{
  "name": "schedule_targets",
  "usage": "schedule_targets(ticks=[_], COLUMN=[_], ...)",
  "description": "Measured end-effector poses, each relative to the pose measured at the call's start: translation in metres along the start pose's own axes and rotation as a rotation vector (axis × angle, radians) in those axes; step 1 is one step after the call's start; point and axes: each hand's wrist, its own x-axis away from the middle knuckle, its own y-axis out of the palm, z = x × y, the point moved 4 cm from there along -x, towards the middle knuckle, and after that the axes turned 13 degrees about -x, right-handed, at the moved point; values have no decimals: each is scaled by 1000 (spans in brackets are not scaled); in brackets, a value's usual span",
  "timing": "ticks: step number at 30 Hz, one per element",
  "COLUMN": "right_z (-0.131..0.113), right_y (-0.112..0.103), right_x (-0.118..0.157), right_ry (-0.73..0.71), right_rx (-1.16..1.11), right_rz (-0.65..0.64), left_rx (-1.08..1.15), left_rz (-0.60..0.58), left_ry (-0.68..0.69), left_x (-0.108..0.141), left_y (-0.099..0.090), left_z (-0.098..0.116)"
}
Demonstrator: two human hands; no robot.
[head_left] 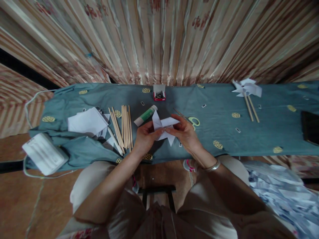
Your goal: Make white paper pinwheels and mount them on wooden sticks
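A white paper pinwheel (162,124) with folded blades is held between both hands, just above the table's near side. My left hand (146,136) grips its left side, the thumb pressed near the centre. My right hand (184,133) closes on the right side, its thumb meeting the middle where a small pin-like dot shows. Just beyond my left hand lies a green and white glue stick (146,115). Scissors (193,121) with light green handles rest beside my right hand. Farther back stands an open red box (159,95) of small dark pins.
Several wooden sticks (126,127) lie left of my hands, beside a stack of white paper (87,122). A white power box (45,154) sits at the left end. Finished pinwheels on sticks (250,106) lie at right, near a dark object (309,127). A curtain (159,43) hangs behind.
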Motion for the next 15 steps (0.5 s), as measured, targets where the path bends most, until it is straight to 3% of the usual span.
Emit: schedule_targets(ticks=[15], right_z=[-1], right_y=[4], right_x=[2], right_ry=[3], right_rx=[-52], right_rz=[22], left_rx=[-9], left_rz=[11], left_ry=[-25], left_x=[0], left_y=[0], left_z=[-3])
